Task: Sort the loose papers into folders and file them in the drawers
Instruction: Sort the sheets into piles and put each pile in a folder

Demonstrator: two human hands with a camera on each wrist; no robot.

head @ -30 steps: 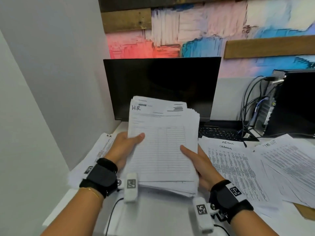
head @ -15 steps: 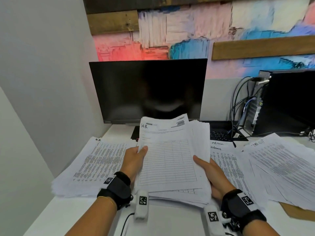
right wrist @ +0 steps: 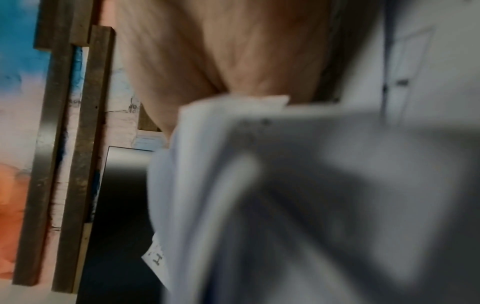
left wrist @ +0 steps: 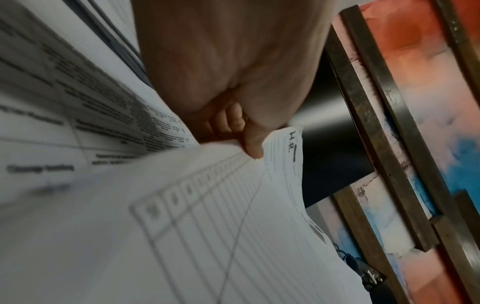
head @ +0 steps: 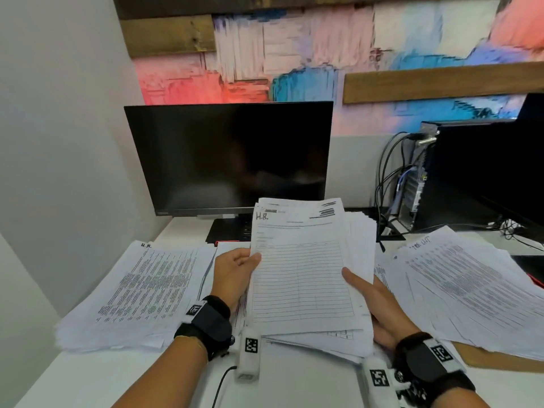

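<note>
Both my hands hold a thick stack of papers [head: 303,278] marked "H.R." above the white desk, its top sheet a lined form. My left hand [head: 235,272] grips the stack's left edge, thumb on top; the left wrist view shows that thumb [left wrist: 253,144] on the H.R. sheet [left wrist: 233,226]. At the stack's right edge my right hand [head: 368,293] grips it with the thumb across the top sheet. The right wrist view is blurred, with the papers [right wrist: 285,205] close under the palm. Another pile marked "H.R." [head: 141,293] lies to the left.
A dark monitor [head: 229,157] stands behind the stack, a keyboard [head: 232,231] at its foot. A computer tower [head: 471,172] with cables stands at the back right. More spread printed sheets [head: 465,293] cover the desk's right side. A grey wall closes the left.
The held stack has come lower, toward the desk, and looks a little more fanned. The left H.R. pile has come into fuller view as my head moved.
</note>
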